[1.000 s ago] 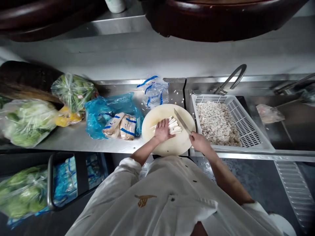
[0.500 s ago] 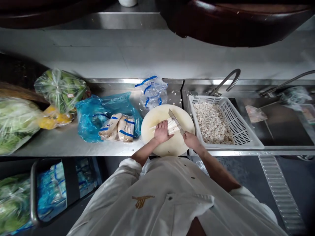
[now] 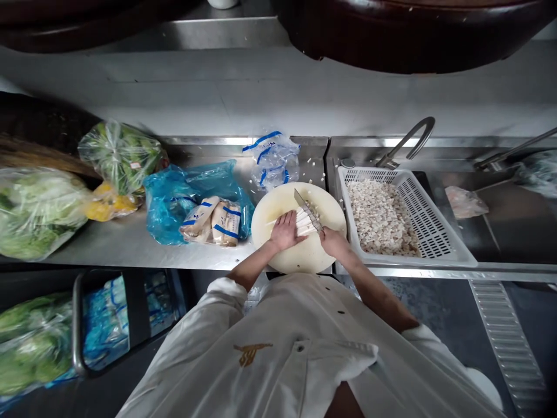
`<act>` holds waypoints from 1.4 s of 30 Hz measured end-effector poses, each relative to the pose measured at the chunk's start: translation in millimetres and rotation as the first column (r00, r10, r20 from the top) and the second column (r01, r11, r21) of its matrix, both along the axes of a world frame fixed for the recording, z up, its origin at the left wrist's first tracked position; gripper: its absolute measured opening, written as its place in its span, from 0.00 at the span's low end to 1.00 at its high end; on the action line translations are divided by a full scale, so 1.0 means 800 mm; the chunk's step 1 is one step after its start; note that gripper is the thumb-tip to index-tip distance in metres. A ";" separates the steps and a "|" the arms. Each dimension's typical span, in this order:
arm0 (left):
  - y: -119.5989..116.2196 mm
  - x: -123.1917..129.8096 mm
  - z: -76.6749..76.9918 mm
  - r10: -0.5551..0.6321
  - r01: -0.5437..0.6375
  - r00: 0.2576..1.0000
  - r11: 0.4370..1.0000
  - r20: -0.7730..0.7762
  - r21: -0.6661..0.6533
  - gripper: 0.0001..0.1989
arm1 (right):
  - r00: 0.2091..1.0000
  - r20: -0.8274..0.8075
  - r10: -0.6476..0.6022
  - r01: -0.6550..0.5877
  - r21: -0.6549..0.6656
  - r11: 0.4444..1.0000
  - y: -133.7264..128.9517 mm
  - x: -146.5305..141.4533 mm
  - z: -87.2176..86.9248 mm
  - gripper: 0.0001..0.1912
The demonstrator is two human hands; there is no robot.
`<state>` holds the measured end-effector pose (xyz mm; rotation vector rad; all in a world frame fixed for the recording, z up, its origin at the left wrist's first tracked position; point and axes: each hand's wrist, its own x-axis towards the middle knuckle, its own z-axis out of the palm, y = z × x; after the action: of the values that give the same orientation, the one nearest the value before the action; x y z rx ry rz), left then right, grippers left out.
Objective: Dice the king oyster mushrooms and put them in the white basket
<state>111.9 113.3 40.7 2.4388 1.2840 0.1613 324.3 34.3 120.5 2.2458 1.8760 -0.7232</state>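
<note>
On the round cutting board [image 3: 304,259], my left hand [image 3: 285,231] presses a bundle of long white strips [image 3: 304,224], which look like king oyster mushroom. Its fingers lie close together over them. My right hand [image 3: 334,242] is closed round the handle of a kitchen knife [image 3: 301,200]. The blade slants across the strips' right end, just beyond my left fingertips. Small cut pieces [image 3: 314,206] lie on the blade's far side.
A white perforated basket [image 3: 452,249] of diced pieces [image 3: 378,217] stands to the right, by a faucet [image 3: 409,142]. To the left lie packaged mushrooms [image 3: 226,222], a blue plastic bag [image 3: 167,203] and bagged greens [image 3: 39,212]. Clear wrappers [image 3: 276,159] sit behind the board.
The knife has moved slightly left over the strips, and more small pieces show beyond its blade. My left hand still presses the bundle. The whole view has shifted a little.
</note>
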 end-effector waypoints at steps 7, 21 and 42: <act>-0.005 -0.016 -0.007 0.023 -0.023 0.999 1.000 0.030 0.009 0.53 | 0.999 -0.018 0.037 -0.036 0.081 0.996 -0.015 -0.004 0.011 0.20; -0.008 -0.045 -0.010 -0.004 0.002 0.998 0.999 0.063 0.034 0.51 | 0.998 0.028 -0.056 0.057 -0.047 0.997 -0.009 -0.047 0.006 0.21; -0.007 -0.094 -0.037 -0.153 0.118 0.962 0.980 0.227 0.162 0.51 | 0.995 0.067 -0.077 0.081 -0.051 0.995 -0.011 -0.099 0.001 0.21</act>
<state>36.8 107.3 11.4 2.5269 1.0292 0.5117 245.4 25.8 121.6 2.2926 1.7266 -0.6951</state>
